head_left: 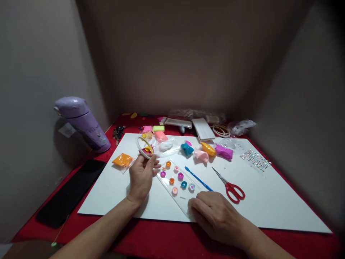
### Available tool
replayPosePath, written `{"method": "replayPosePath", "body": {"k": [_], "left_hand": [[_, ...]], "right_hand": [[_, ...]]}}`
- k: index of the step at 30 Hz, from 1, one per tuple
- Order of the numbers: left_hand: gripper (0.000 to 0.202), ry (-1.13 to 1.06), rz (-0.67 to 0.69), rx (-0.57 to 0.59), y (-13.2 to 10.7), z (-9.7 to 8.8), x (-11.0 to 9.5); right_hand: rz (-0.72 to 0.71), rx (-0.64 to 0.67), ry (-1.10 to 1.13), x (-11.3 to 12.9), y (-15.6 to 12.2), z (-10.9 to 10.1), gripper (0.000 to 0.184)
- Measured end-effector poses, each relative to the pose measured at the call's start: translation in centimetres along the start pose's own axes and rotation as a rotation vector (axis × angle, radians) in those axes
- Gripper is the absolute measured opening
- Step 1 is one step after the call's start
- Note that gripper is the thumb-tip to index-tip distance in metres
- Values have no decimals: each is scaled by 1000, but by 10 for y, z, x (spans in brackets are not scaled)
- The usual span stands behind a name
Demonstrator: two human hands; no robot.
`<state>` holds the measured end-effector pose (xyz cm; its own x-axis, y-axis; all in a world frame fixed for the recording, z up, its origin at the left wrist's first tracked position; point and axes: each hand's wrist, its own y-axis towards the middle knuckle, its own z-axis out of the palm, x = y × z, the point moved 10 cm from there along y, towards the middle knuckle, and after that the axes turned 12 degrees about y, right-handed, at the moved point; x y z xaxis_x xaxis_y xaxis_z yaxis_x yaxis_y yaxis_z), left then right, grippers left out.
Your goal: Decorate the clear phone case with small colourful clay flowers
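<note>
Between the thumb and fingers of my left hand [141, 177] is a thin whitish bangle [139, 145], yellowish along its inner side and held up off the board. My right hand [211, 212] rests with curled fingers at the near end of a clear plastic tray [179, 207]. Its fingertips are hidden, so what they pinch, if anything, does not show. Several small clay flowers sit on the tray, among them an orange flower [171, 181], a teal flower [183, 184] and a pale pink flower [175, 190]. A blue modelling tool [198, 178] lies just beyond my right hand.
Red-handled scissors [232, 190] lie on the white board [269, 205], with a gem sticker sheet [256, 160] farther right. Clay packets, such as a purple packet [224, 151] and an orange packet [123, 160], surround the tray. A purple bottle [86, 124] and black phone [71, 192] are left.
</note>
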<state>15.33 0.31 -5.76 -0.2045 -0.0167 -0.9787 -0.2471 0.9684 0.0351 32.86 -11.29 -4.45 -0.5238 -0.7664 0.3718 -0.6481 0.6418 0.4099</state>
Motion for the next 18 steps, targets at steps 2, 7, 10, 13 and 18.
{"method": "replayPosePath", "body": {"k": [2,7,10,13,18], "left_hand": [[32,7,7,4,0,0,-1],[32,7,22,17,1,2,0],[31,1,20,14,1,1,1],[31,-2,18,16,1,2,1],[31,-5,15,19,1,2,1]], "right_hand": [[-9,1,-4,1,0,-1,15],[-20,12,-92,3,2,1,19],[-9,27,-103,2,3,3,17],[2,37,-89,1,4,4,16],[7,42,-78,1,3,3,16]]}}
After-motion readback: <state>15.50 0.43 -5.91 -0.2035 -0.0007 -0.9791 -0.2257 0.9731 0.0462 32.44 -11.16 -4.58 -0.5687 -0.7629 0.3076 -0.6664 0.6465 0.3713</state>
